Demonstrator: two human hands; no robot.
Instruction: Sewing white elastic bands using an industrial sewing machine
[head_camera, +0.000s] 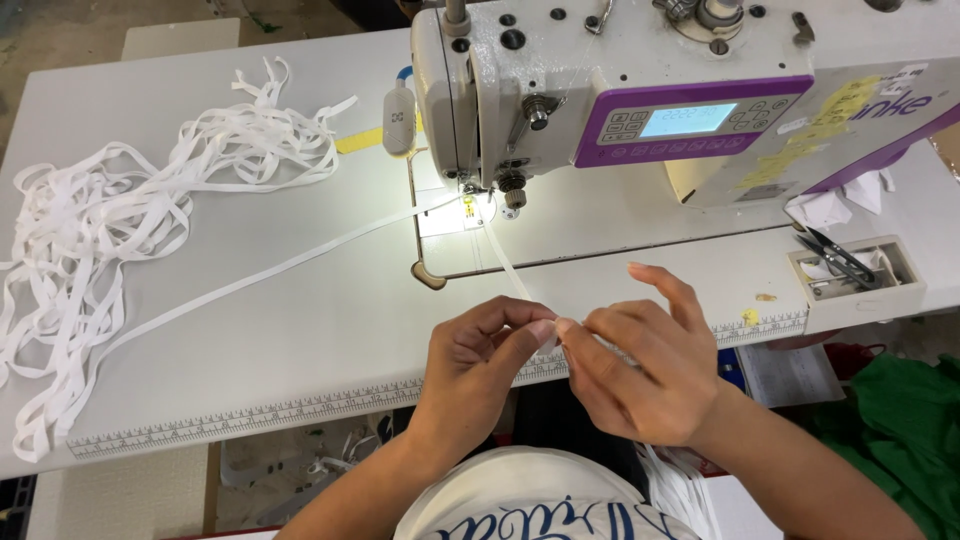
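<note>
A white elastic band (503, 262) runs from under the presser foot (474, 205) of the white and purple sewing machine (640, 90) down to my fingers at the table's front edge. My left hand (480, 360) pinches the band's end between thumb and forefinger. My right hand (640, 365) pinches the same end right beside it, fingertips touching. Another length of the band (270, 272) leads from the needle area leftwards across the table.
A large loose heap of white band (110, 230) lies on the left of the white table (300, 340). A recessed tray (850, 270) at the right holds thread snips. A ruler strip lines the front edge. Green cloth (900, 420) lies low right.
</note>
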